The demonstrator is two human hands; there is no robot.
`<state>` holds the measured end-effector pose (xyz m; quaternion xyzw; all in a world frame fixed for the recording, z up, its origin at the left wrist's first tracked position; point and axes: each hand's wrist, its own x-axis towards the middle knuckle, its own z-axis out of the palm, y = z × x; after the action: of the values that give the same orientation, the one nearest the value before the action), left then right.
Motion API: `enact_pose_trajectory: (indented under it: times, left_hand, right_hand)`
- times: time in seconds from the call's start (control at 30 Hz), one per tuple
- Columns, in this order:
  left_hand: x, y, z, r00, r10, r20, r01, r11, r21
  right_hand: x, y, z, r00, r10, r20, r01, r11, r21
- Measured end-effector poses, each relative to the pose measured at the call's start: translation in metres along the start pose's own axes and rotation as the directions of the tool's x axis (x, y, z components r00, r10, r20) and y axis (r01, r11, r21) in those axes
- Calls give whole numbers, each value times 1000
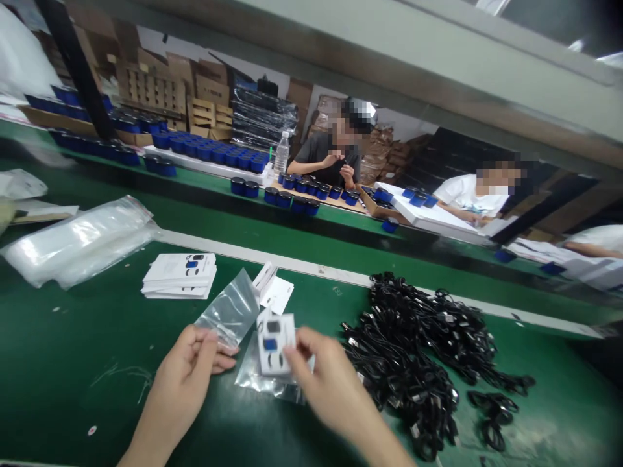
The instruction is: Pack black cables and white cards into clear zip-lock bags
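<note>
My left hand (195, 357) is closed on the lower edge of a clear plastic bag (232, 305), which tilts up to the right. Between the thumb and fingers of my right hand (318, 363) is a small white printed booklet (276, 344) with pictures of dark and blue devices. Beneath the booklet, another clear plastic bag (270, 387) lies on the green table. Just beyond my hands sit some small white cards (277, 295). A stack of white printed booklets (180, 275) lies to the left of the bag I hold.
To the right is a large heap of black cables (409, 350), with a loose bundle (494, 412) beside it. Clear bags (82, 240) are piled at left. Across the table (146, 415), blue containers (214, 150) stand in rows, and a person (326, 155) works near a water bottle (281, 153).
</note>
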<state>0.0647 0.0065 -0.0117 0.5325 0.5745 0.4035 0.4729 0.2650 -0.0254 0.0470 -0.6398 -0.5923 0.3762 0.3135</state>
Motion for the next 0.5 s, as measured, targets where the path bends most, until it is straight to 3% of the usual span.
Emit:
enact_pose_trajectory:
  times: [0.07, 0.17, 0.23, 0.3, 0.37, 0.4, 0.43, 0.5]
  left_hand:
    - [-3, 5, 4, 997, 44, -58, -42, 998, 38]
    - [-10, 14, 11, 977, 128, -171, -106, 986, 132]
    - [-13, 20, 13, 954, 177, -243, -136, 975, 178]
    - [-13, 24, 14, 935, 213, -283, -159, 967, 201]
    - [-13, 25, 13, 926, 237, -294, -177, 960, 215]
    - [-13, 25, 13, 924, 247, -291, -185, 957, 224]
    - [-12, 25, 12, 924, 256, -285, -191, 953, 236]
    - [-13, 25, 11, 923, 275, -268, -201, 941, 273]
  right_hand:
    - [-22, -1, 15, 984, -178, 22, 178, 952, -249]
    - [-38, 4, 47, 944, -321, -82, 290, 920, -263]
    - [-41, 7, 72, 931, -231, -282, 216, 973, -85]
    - [-43, 9, 95, 919, -17, -393, 117, 966, 232]
    - [-46, 11, 110, 950, 152, -273, 15, 850, 526]
    - [-48, 11, 112, 964, 189, -187, -42, 802, 596]
    - [-50, 12, 112, 970, 193, -148, -69, 800, 595]
    - [-54, 14, 101, 961, 76, -268, 38, 917, 397]
